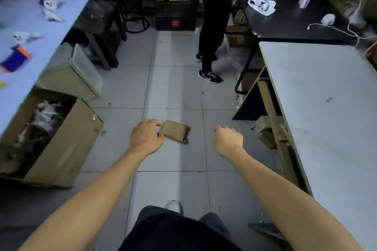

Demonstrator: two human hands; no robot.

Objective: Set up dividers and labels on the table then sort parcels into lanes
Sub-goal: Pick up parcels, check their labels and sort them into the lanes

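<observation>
Head view: both forearms reach out over the tiled floor, and the left grip (145, 136) pinches a small cardboard parcel (175, 133) by its near edge, a hold that probably suffices for a light box. The parcel is well apart from the grey table (326, 118). The right grip (228, 140) is loosely curled, grasping nothing.

both forearms extended forward, palms down. left hand (145, 137) pinches edge of small cardboard box (176, 133). right hand (228, 140) loosely curled, holding nothing.
</observation>
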